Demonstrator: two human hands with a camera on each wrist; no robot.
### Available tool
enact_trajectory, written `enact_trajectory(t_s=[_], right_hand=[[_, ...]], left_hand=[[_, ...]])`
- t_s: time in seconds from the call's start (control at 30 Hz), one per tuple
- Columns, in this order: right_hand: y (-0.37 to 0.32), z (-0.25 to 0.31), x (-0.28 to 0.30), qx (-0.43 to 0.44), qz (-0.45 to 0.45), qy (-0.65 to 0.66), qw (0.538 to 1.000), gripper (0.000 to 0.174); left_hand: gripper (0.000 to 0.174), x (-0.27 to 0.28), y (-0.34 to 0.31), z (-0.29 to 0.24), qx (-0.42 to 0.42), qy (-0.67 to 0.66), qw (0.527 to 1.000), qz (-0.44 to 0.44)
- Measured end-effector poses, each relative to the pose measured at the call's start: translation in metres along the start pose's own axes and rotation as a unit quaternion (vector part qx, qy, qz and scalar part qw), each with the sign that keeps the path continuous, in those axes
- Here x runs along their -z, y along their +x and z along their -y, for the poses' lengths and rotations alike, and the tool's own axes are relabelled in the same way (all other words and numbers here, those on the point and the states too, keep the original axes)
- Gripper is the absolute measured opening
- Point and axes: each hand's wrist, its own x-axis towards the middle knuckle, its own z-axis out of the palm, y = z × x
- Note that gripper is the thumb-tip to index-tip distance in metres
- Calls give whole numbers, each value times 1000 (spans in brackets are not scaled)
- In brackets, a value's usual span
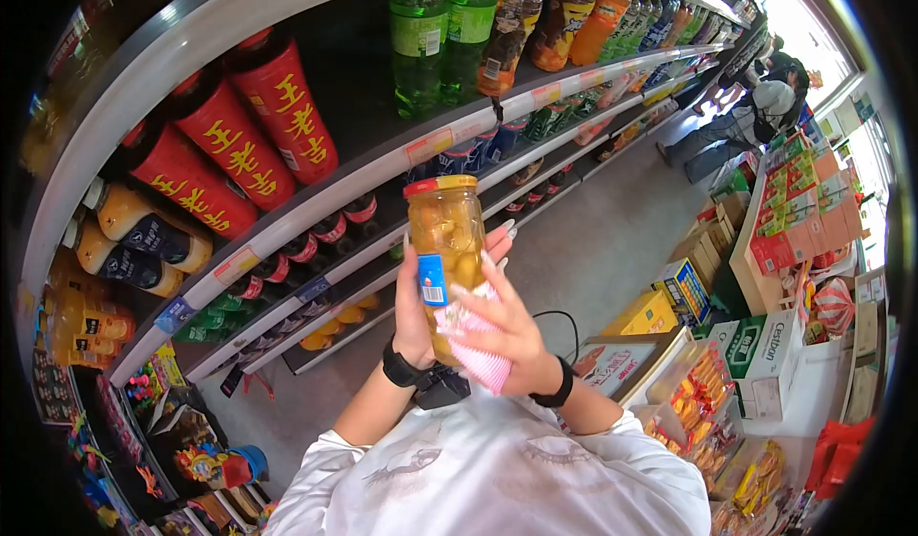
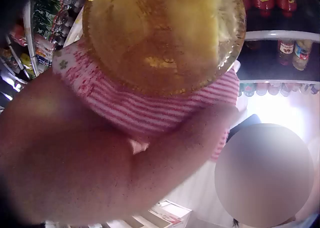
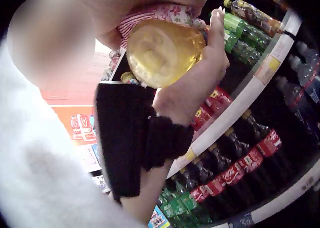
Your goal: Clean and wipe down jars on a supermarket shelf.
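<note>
A glass jar [image 1: 448, 225] of yellow fruit with a red and yellow lid is held in front of the chest. My left hand [image 1: 412, 311] grips its left side, with fingertips showing behind the jar. On the other side, my right hand [image 1: 512, 330] holds a pink-striped cloth [image 1: 475, 359] against the lower glass, fingers spread over it. The left wrist view shows the jar's round base [image 2: 160, 42] close up with the cloth [image 2: 150, 110] beneath it. In the right wrist view, the base [image 3: 162, 52] lies between my left hand [image 3: 192, 90] and the cloth [image 3: 172, 12].
Shelves with red bottles [image 1: 282, 110], green bottles [image 1: 418, 48] and other drinks run along the left and ahead. Boxes [image 1: 765, 364] and packaged snacks [image 1: 703, 397] stand at the right. Grey floor [image 1: 574, 240] runs between them towards people [image 1: 746, 120] farther off.
</note>
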Motion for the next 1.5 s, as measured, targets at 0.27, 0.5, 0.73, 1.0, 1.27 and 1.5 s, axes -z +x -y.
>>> enact_trajectory(t_s=[0.27,0.5,0.73,1.0,1.27,1.5], right_hand=[[15,-13,4,-43,-14,30,999,48],[35,-23,6,-100,-77,55,990,47],[-1,1,-11,-104,-64,92,988,48],[10,1,-3,-42,-74,50,995,51],[27,4,2,-69,-94,109,987,50],[6,11,-13,-111,-83,165,977,50]], left_hand=[[86,1,3,4,5,-21,1000,9],[58,20,-5,9,-15,-86,996,-11],[81,8,3,1,-25,3,1000,13],[85,2,2,7,9,20,998,61],[84,-1,0,15,-16,-22,998,64],[89,-4,8,-3,-21,-69,996,60]])
